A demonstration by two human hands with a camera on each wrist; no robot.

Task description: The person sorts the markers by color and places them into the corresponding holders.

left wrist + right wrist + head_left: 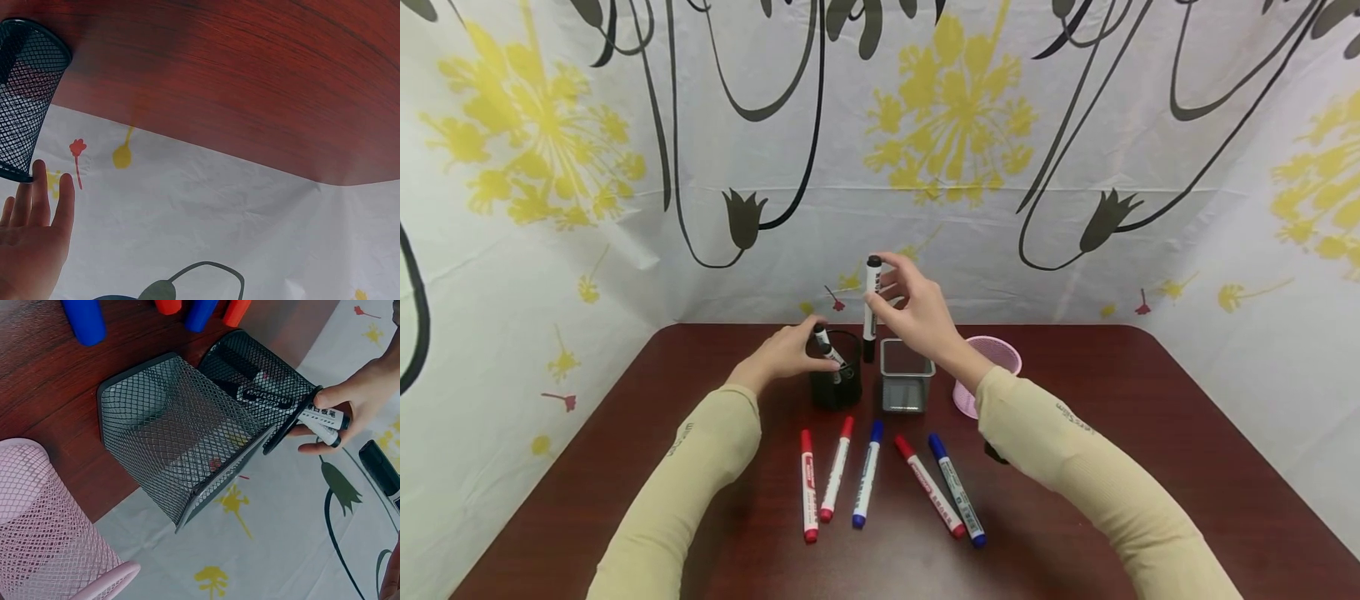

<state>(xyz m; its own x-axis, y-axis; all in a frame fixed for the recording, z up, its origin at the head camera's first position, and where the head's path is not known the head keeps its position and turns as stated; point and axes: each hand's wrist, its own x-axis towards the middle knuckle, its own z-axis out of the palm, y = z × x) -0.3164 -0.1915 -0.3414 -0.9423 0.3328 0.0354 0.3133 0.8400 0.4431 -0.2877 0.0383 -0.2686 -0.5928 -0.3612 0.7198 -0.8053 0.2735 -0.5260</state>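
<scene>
My right hand [921, 312] pinches a black-capped whiteboard marker [870, 304] upright between thumb and fingers, above and behind the gap between the black pen cup and the square container. My left hand [786, 350] holds the round black mesh pen cup [837, 394] at its rim. Two black-capped markers [325, 419] lean in that cup, their ends poking out by the left thumb. To its right stands a square mesh container [904, 393]. In the left wrist view, fingers [39, 194] reach to the cup's rim.
A pink mesh cup [966, 400] stands on the right, partly behind my right forearm. Nearer me on the dark wood table [737, 542] lie red markers [808, 487] and blue markers [868, 475]. A patterned cloth [820, 167] hangs around the table's back and sides.
</scene>
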